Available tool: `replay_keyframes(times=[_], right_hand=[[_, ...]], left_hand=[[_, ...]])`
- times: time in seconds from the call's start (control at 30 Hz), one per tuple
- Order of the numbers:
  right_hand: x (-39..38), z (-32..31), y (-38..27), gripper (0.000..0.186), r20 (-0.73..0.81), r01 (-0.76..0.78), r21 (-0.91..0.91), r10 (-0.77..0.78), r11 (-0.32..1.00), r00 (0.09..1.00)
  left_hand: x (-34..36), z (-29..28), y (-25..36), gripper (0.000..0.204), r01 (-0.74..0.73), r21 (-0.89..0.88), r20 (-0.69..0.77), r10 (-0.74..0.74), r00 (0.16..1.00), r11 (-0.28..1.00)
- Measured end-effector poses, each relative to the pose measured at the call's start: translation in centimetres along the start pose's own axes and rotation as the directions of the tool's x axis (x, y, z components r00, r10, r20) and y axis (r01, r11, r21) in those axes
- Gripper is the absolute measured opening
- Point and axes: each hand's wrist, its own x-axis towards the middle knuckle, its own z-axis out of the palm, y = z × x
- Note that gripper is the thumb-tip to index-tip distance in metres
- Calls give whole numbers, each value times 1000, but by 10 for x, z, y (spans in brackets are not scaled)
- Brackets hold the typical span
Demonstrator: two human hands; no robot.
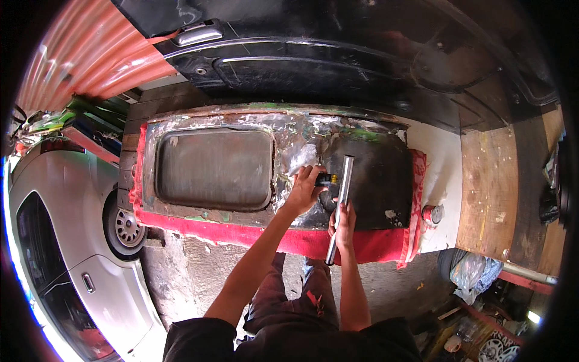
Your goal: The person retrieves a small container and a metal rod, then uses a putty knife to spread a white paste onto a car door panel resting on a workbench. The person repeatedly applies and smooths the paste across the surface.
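My right hand (344, 223) is wrapped round a shiny metal tube (346, 175). The tube stands at a slight tilt across the near edge of a worn metal panel (289, 130). My left hand (303, 188) closes over a short black piece with a yellow end (329, 179), just left of the tube; its exact kind does not show. Beneath both hands lies the panel, with patchy scraped paint, a recessed dark rectangle on its left and a dark smooth area on its right. Under it is a red cloth (283, 238).
A black vehicle panel (338, 54) rises behind the work. On the left a silver car (96, 265) stands close by. A can (432, 214) sits on the white surface at right, beside wooden boards (487, 187). Plastic bags (469, 274) and clutter lie lower right.
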Motion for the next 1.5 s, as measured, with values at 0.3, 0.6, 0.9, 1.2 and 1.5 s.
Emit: replay_keyframes(times=[0.3, 0.6, 0.9, 1.2, 1.5], right_hand=[[4, -12, -8, 36, 59, -45, 2, 45, 999, 997], [-2, -23, -10, 35, 52, -39, -9, 39, 999, 998], [1, -22, 1, 40, 46, -76, -175, 85, 982, 995], [8, -20, -7, 39, -8, -102, -114, 101, 988, 995], [12, -31, -20, 42, -111, -35, 61, 42, 998, 993]], left_hand=[[-10, 18, 0, 45, -73, 28, -133, 76, 988, 997], [-4, 20, -1, 46, -47, 61, -136, 55, 989, 997], [-1, 27, -1, 46, 2, 91, -171, 14, 985, 996], [-1, 31, -2, 48, 12, 113, -171, 7, 985, 994], [-1, 30, 0, 48, 44, 84, -209, -25, 978, 996]])
